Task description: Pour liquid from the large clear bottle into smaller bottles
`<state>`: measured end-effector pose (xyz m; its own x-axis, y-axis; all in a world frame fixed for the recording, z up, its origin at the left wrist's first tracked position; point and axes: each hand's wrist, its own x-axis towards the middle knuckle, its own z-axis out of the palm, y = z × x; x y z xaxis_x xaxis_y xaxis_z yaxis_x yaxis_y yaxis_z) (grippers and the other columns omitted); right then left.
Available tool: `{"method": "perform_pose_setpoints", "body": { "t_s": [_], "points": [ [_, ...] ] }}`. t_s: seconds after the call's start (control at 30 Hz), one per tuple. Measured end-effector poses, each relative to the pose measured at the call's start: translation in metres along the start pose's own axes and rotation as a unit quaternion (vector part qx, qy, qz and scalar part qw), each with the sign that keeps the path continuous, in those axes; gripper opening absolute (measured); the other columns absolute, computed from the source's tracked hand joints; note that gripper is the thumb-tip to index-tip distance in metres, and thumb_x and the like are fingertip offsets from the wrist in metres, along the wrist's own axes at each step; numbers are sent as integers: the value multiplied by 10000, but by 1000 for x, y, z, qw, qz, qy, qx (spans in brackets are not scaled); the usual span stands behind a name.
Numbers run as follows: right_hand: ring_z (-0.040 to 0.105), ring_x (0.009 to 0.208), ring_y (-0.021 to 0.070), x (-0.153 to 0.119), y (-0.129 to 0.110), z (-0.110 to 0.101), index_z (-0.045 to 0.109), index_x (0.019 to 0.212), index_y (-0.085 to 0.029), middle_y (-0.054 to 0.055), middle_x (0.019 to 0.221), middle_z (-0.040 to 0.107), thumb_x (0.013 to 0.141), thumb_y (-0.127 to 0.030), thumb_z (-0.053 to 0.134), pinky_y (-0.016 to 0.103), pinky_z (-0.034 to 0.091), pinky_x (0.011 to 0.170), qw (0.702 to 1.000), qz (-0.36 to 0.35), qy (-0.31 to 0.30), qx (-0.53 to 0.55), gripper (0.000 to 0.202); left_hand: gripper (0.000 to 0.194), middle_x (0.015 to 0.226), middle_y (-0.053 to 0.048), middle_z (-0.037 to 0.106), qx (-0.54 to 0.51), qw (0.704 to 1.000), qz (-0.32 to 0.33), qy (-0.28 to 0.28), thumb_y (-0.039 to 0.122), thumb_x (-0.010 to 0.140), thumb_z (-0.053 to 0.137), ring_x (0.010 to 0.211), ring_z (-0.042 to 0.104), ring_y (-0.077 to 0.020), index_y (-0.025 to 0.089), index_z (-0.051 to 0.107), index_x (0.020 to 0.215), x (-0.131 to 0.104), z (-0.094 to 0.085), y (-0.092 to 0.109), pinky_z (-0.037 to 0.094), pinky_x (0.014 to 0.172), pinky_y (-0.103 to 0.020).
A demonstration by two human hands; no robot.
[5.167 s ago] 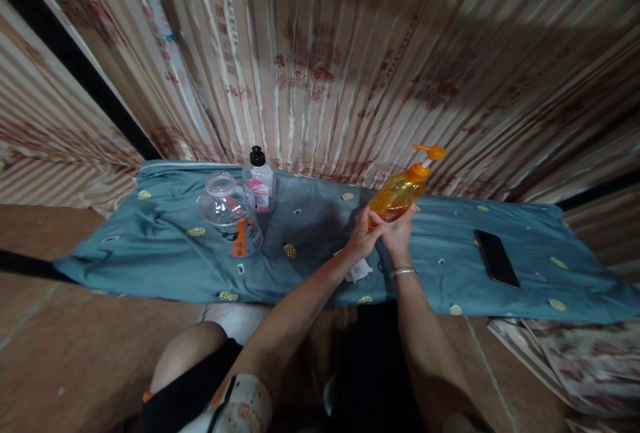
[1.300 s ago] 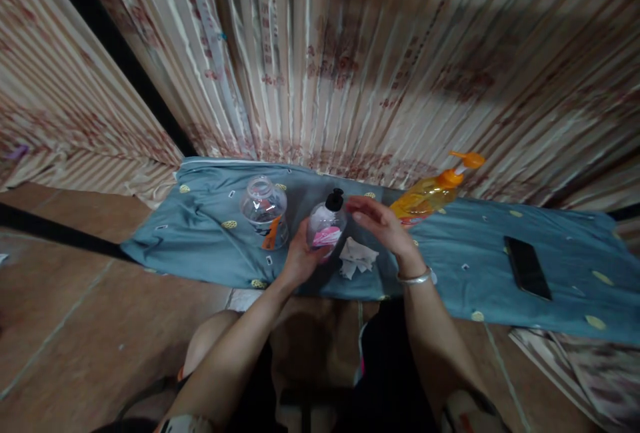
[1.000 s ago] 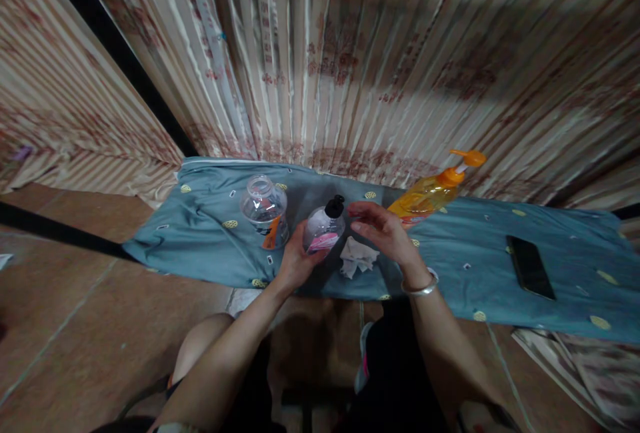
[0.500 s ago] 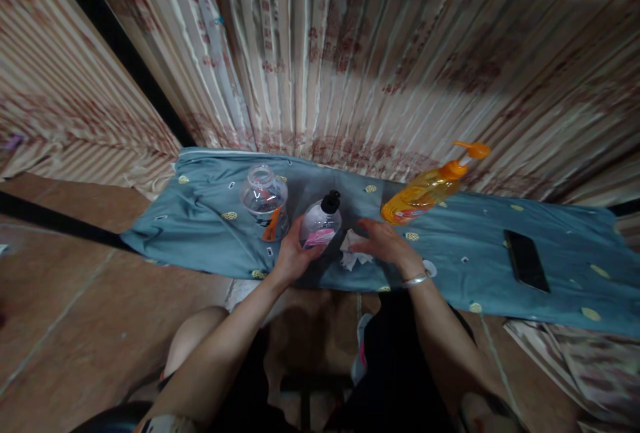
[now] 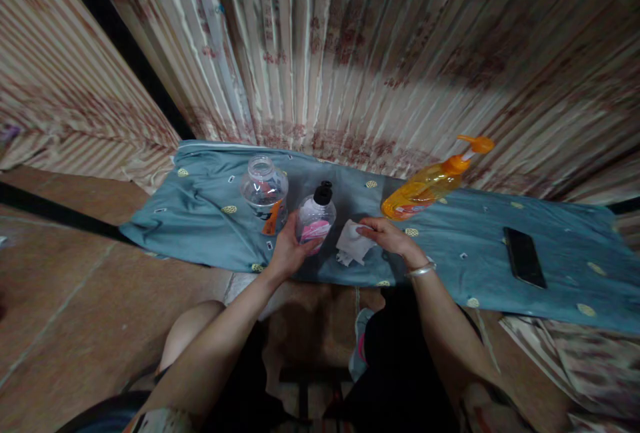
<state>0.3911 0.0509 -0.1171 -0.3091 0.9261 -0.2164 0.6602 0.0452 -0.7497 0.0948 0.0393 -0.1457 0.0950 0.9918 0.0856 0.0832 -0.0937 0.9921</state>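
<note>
A clear bottle with a black cap and pink label (image 5: 316,225) stands upright near the middle of the blue cloth. My left hand (image 5: 289,247) is wrapped round its lower left side. Just right of the bottle, my right hand (image 5: 387,235) pinches a crumpled white tissue (image 5: 353,243) by its upper right part; the tissue's lower edge hangs at the cloth. A wide-mouthed clear jar with an orange label (image 5: 264,196) stands left of the bottle. Behind my right hand is an orange pump bottle (image 5: 423,189).
The blue patterned cloth (image 5: 200,219) covers a long, narrow surface. A black phone (image 5: 525,257) lies on its right part. Striped curtains (image 5: 300,53) hang behind. A dark metal bar (image 5: 125,39) slants down at the left.
My right hand has closed on the tissue, which is now lifted and more spread out. My left hand stays on the capped bottle, which looks slightly shifted to the left.
</note>
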Motion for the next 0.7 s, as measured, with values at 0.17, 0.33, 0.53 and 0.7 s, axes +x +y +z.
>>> {"method": "perform_pose_setpoints", "body": {
  "t_s": [0.17, 0.33, 0.53, 0.7],
  "points": [
    [780, 1022, 308, -2, 1, 1, 763, 1171, -177, 143, 1070, 830, 979, -285, 670, 380, 587, 898, 967, 55, 138, -205, 239, 821, 1331, -120, 777, 10, 1000, 1, 0, 266, 721, 951, 1272, 739, -337, 200, 596, 1458, 0, -4, -3, 542, 1161, -506],
    [791, 1055, 304, -16, -27, 20, 765, 1143, -200, 134, 1106, 835, 1033, -333, 705, 368, 587, 916, 954, 11, 102, -281, 182, 811, 1319, -115, 774, 19, 1000, 4, 0, 267, 732, 949, 1261, 741, -334, 201, 596, 1458, -2, -5, -3, 548, 1152, -510],
    [761, 1183, 325, -22, -61, 47, 756, 1161, -136, 193, 1205, 814, 967, -123, 721, 372, 556, 993, 934, 20, 21, -355, 197, 804, 1314, -108, 771, 28, 1000, 11, -5, 264, 738, 941, 1259, 737, -327, 200, 590, 1459, -2, -4, -1, 545, 1147, -491],
    [797, 932, 254, -18, -54, 39, 792, 1064, -202, 90, 1029, 845, 984, -243, 760, 333, 575, 839, 981, -7, 2, -195, 95, 798, 1337, -127, 763, 36, 999, 26, -9, 291, 758, 931, 1268, 731, -330, 190, 581, 1468, -1, -4, 2, 536, 1147, -484]
  ]
}}
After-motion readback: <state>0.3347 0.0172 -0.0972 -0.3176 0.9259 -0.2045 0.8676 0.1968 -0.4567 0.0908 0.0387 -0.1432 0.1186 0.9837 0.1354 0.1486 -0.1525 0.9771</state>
